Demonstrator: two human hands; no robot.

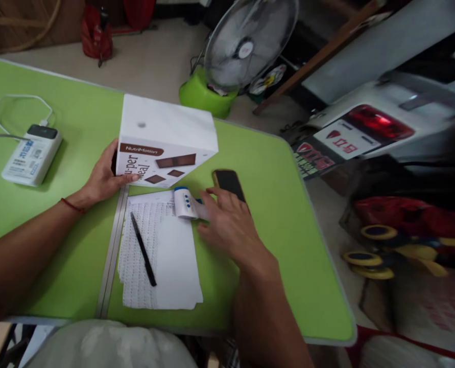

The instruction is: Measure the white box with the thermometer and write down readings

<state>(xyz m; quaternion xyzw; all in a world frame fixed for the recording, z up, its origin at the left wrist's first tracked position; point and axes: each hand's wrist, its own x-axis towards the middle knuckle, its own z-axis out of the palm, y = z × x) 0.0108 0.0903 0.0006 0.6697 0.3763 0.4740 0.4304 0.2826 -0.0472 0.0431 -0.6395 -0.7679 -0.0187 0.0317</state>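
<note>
My left hand [106, 174] grips the lower left edge of a white box [166, 122] printed "NutriMotion", with the thumb on its front face and the other fingers hidden behind the side. A white handheld infrared thermometer [186, 203] with blue buttons lies across the top of some papers [175, 255]. Around its handle, my right hand [227, 214] is spread, fingers apart and slightly blurred; a firm grasp does not show. Just beyond those fingers lies a dark phone [229, 184]. On the printed sheets rests a black pen [143, 250].
A white power bank [31, 156] with a cable sits at the left of the green table [284, 240]. Past the far edge stands a fan [246, 48] by a green stool [198, 94]. A scooter [365, 122] is parked to the right.
</note>
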